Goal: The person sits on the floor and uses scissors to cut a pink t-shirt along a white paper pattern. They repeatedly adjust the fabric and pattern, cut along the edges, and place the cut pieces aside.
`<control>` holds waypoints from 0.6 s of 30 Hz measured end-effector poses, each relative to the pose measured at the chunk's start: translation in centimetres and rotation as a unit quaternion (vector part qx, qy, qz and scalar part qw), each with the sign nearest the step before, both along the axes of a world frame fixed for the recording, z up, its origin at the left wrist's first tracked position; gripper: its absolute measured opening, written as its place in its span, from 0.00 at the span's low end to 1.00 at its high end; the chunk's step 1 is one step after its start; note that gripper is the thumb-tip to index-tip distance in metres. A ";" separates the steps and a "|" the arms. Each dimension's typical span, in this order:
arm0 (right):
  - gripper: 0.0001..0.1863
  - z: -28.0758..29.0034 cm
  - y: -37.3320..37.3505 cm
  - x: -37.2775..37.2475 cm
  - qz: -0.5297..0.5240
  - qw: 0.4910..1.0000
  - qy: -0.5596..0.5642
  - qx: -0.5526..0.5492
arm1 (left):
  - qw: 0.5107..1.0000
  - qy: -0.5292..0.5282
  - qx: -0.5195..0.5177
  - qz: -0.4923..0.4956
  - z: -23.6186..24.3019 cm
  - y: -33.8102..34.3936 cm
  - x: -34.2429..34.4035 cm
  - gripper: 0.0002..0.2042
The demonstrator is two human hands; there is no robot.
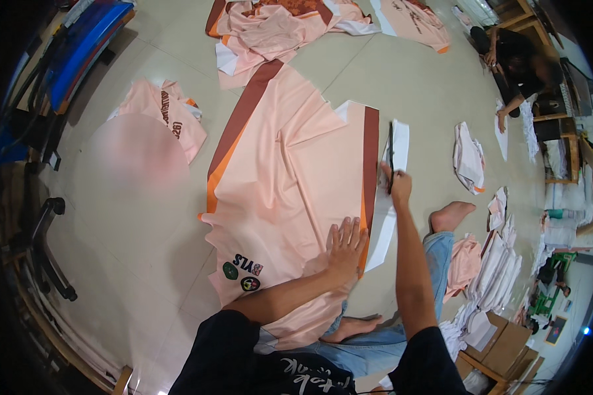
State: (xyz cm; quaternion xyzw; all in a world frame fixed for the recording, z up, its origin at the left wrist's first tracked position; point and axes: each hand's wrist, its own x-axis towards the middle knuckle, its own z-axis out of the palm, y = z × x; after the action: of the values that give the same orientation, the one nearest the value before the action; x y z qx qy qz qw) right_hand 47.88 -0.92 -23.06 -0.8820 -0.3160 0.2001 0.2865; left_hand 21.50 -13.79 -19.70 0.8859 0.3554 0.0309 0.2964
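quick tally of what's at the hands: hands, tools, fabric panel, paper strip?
Hands: 2, left hand flat on the fabric, right hand with its grip on the scissors
Scissors: 1
Peach fabric panel with brown and orange stripes: 1
White paper strip along its right edge: 1
Total: 5

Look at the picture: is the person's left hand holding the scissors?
No. The left hand lies flat on the peach cloth; the right hand holds the scissors.
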 end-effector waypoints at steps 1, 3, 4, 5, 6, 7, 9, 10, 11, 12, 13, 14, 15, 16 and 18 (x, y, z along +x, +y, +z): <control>0.35 -0.2 -1.5 -2.4 -0.012 1.000 0.020 0.020 | 0.999 -0.005 0.025 0.031 -0.7 0.2 0.0 0.54; 0.26 0.9 -6.7 -6.0 -0.048 0.980 0.171 0.085 | 0.998 -0.018 0.022 0.047 0.1 1.4 -0.4 0.56; 0.21 1.9 -9.9 -7.6 -0.046 0.964 0.234 0.117 | 0.998 -0.028 0.022 0.050 0.6 1.9 -0.7 0.57; 0.24 3.3 -12.9 -9.7 -0.068 0.963 0.226 0.133 | 0.998 -0.035 0.031 0.032 0.8 2.0 -0.7 0.56; 0.22 3.7 -16.6 -10.4 -0.068 0.950 0.260 0.158 | 0.998 -0.043 0.041 0.014 0.9 1.9 -0.6 0.56; 0.21 5.1 -19.7 -11.6 -0.058 0.947 0.269 0.167 | 0.998 -0.046 0.051 -0.003 0.8 1.9 -0.7 0.56; 0.23 4.4 -26.9 -11.2 -0.062 0.975 0.169 0.132 | 0.992 -0.078 0.077 -0.064 0.0 1.4 -0.4 0.55; 0.24 3.4 -30.6 -10.3 -0.062 0.989 0.096 0.097 | 0.986 -0.105 0.085 -0.099 -0.4 1.0 -0.4 0.55; 0.25 2.7 -33.0 -9.9 -0.063 0.996 0.024 0.058 | 0.978 -0.130 0.092 -0.133 -0.8 0.8 -0.5 0.54; 0.25 3.6 -34.7 -9.8 -0.082 0.996 -0.025 0.008 | 0.969 -0.136 0.095 -0.184 -1.0 0.2 -0.4 0.53; 0.25 5.2 -35.8 -9.8 -0.099 0.992 -0.071 -0.043 | 0.964 -0.131 0.103 -0.207 -1.4 -0.4 -0.3 0.49; 0.26 6.3 -36.7 -10.0 -0.112 0.982 -0.114 -0.096 | 0.959 -0.126 0.112 -0.228 -1.7 -1.2 -0.5 0.45; 0.25 6.4 -37.8 -10.0 -0.133 0.980 -0.110 -0.101 | 0.952 -0.127 0.122 -0.252 -1.5 -1.8 -0.1 0.42; 0.25 6.2 -38.6 -10.1 -0.149 0.978 -0.103 -0.106 | 0.948 -0.096 0.120 -0.280 -1.1 -2.2 0.2 0.35; 0.23 5.8 -38.8 -10.4 -0.152 0.982 -0.084 -0.075 | 0.937 -0.025 0.119 -0.327 -0.3 -2.5 0.2 0.23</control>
State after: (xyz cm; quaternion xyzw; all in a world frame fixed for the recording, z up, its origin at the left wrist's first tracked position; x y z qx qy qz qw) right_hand 37.47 -39.69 -17.24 -0.9525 -0.1854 0.1026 0.2186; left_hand 21.69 -16.30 -19.99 0.9810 0.0321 -0.0035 0.1915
